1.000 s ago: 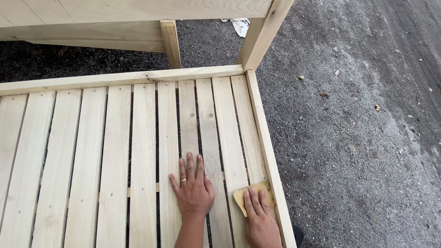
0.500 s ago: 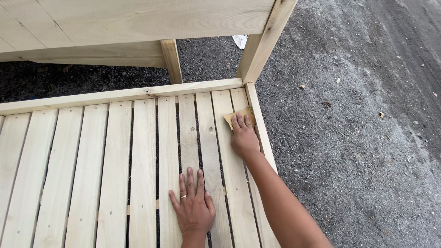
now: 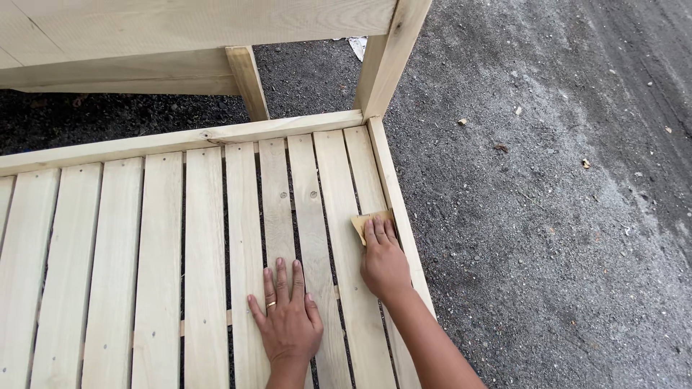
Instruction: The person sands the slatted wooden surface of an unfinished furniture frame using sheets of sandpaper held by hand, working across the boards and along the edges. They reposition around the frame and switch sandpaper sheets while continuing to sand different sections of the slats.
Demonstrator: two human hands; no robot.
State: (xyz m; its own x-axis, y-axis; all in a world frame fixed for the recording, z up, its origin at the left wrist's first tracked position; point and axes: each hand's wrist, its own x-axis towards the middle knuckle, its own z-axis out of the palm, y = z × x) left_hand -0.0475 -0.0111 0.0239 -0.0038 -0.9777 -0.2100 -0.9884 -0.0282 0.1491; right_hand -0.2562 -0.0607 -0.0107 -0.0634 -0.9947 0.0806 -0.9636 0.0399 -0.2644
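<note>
My right hand (image 3: pixel 383 259) presses a small tan piece of sandpaper (image 3: pixel 365 220) flat onto the rightmost slats of a pale wooden slatted frame (image 3: pixel 180 137). Only the sandpaper's far edge shows past my fingertips. My left hand (image 3: pixel 287 320), with a ring on one finger, lies flat with fingers spread on the middle slats, a little nearer to me than the right hand. It holds nothing.
The frame's right side rail (image 3: pixel 393 187) runs beside my right hand, and an upright post (image 3: pixel 389 54) rises at the far right corner. A second post (image 3: pixel 247 81) and a wide board (image 3: pixel 180 25) stand behind. Dark gravel ground (image 3: pixel 548 202) lies to the right.
My right hand first slid the sandpaper away along the right slats to the far rail, then drew it back toward me to mid-slat. The left hand stayed flat in place.
</note>
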